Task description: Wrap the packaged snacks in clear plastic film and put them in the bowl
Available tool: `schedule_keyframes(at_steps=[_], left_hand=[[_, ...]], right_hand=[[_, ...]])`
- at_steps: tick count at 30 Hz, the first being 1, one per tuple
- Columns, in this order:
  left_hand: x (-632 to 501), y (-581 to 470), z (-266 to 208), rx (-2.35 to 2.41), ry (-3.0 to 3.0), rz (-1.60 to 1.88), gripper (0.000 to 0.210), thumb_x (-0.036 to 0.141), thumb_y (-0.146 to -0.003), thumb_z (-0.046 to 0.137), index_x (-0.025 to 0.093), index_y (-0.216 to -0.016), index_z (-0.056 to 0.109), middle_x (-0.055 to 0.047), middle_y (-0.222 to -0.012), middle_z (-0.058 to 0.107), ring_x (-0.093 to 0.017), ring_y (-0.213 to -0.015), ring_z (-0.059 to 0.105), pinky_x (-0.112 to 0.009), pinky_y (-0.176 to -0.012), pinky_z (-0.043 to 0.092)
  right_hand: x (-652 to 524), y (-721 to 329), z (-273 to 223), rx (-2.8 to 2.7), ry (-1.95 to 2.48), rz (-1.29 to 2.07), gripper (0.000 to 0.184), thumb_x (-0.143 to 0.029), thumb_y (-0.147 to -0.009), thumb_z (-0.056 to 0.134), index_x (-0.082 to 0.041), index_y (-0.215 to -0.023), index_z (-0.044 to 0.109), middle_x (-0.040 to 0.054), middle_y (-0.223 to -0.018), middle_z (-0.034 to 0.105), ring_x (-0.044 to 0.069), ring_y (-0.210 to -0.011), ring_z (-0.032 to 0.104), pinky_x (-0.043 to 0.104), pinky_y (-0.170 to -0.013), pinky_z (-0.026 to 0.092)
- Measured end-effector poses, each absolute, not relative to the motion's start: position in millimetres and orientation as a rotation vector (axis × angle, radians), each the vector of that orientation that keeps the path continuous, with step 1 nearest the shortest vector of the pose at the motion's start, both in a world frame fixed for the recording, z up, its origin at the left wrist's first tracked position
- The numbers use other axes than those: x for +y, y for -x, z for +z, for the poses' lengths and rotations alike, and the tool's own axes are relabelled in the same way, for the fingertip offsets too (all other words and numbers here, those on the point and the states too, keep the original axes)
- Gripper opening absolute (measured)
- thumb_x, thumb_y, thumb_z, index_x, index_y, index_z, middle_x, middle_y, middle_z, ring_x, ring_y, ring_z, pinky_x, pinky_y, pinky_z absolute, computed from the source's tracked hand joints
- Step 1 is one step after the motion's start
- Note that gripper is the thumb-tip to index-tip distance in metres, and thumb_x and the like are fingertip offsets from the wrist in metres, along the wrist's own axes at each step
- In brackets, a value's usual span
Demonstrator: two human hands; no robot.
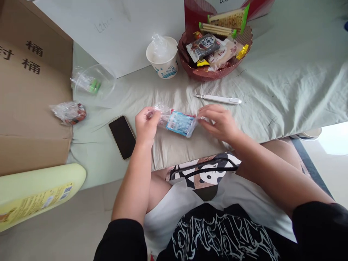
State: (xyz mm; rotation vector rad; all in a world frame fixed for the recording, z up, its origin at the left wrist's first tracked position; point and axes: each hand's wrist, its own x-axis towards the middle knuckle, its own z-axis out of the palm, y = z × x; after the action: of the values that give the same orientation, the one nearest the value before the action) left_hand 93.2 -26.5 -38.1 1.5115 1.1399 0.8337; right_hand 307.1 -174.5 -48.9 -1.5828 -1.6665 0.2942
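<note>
Between my two hands is a small blue packet (179, 123) with red at its upper edge, wrapped in clear plastic film (163, 112). My left hand (146, 123) is closed, pinching the bunched film at the packet's left side. At the opposite end, my right hand (217, 121) pinches the film beside the packet's right edge. The packet is held slightly tilted above the cloth (174, 152). Just beyond my right hand lies a white craft knife (220, 99), its blade end pointing left.
A reddish bowl of snacks (209, 74) and a paper cup (166, 65) with plastic in it stand at the back. Leftward are a phone (122, 137), a clear plastic bowl (107, 88), a film-wrapped bundle (72, 112), a cardboard box (35, 101) and a pale green container (54, 177).
</note>
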Motion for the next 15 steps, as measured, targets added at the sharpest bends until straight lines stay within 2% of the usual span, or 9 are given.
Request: schedule_keyframes(at_steps=[2, 5, 8, 11, 13, 15], left_hand=[[-18, -86, -40, 1.227, -1.41, 0.852, 0.018, 0.034, -0.076, 0.068, 0.023, -0.082, 0.056, 0.002, -0.069, 0.061, -0.013, -0.06, 0.064, -0.024, -0.05, 0.047], [-8, -76, -44, 1.302, -1.385, 0.914, 0.022, 0.034, -0.081, 0.065, 0.027, -0.1, 0.054, 0.001, -0.077, 0.064, -0.015, -0.063, 0.067, -0.024, -0.051, 0.047], [-9, -79, -48, 1.207, -1.619, 1.029, 0.037, 0.041, -0.087, 0.067, 0.029, -0.117, 0.051, -0.005, -0.106, 0.069, -0.019, -0.093, 0.072, -0.028, -0.069, 0.055], [-18, -95, -49, 1.028, -1.916, 0.995, 0.054, 0.048, -0.083, 0.076, 0.028, -0.127, 0.052, -0.01, -0.135, 0.061, -0.026, -0.126, 0.062, -0.033, -0.088, 0.055], [-24, -107, -48, 0.974, -2.033, 0.89, 0.054, 0.045, -0.078, 0.081, 0.026, -0.123, 0.057, -0.01, -0.136, 0.062, -0.027, -0.128, 0.06, -0.034, -0.09, 0.054], [-27, -115, -46, 0.978, -2.089, 0.792, 0.036, 0.036, -0.078, 0.079, 0.024, -0.109, 0.064, -0.008, -0.12, 0.069, -0.024, -0.113, 0.065, -0.033, -0.088, 0.054]], right_hand=[[-179, -318, -45, -1.508, 1.722, 0.183, 0.022, -0.029, -0.094, 0.051, -0.025, -0.096, 0.072, 0.0092, -0.099, 0.075, 0.028, -0.102, 0.07, 0.049, -0.094, 0.053], [-188, -333, -39, -1.232, 1.898, -0.005, 0.034, -0.025, -0.095, 0.043, -0.026, -0.119, 0.067, 0.0122, -0.116, 0.072, 0.032, -0.114, 0.066, 0.053, -0.096, 0.052], [-194, -336, -36, -1.187, 1.874, -0.086, 0.046, -0.025, -0.095, 0.037, -0.025, -0.138, 0.055, 0.0147, -0.134, 0.064, 0.033, -0.128, 0.058, 0.056, -0.101, 0.049], [-193, -331, -39, -1.376, 1.89, -0.031, 0.051, -0.033, -0.093, 0.047, -0.025, -0.143, 0.05, 0.0154, -0.138, 0.062, 0.035, -0.13, 0.055, 0.058, -0.106, 0.045], [-189, -327, -44, -1.496, 1.969, 0.012, 0.055, -0.037, -0.089, 0.056, -0.025, -0.142, 0.052, 0.0151, -0.134, 0.064, 0.038, -0.13, 0.054, 0.06, -0.107, 0.041], [-186, -325, -49, -1.554, 2.034, 0.029, 0.047, -0.036, -0.088, 0.059, -0.026, -0.134, 0.06, 0.0133, -0.124, 0.068, 0.038, -0.123, 0.057, 0.059, -0.106, 0.04]])
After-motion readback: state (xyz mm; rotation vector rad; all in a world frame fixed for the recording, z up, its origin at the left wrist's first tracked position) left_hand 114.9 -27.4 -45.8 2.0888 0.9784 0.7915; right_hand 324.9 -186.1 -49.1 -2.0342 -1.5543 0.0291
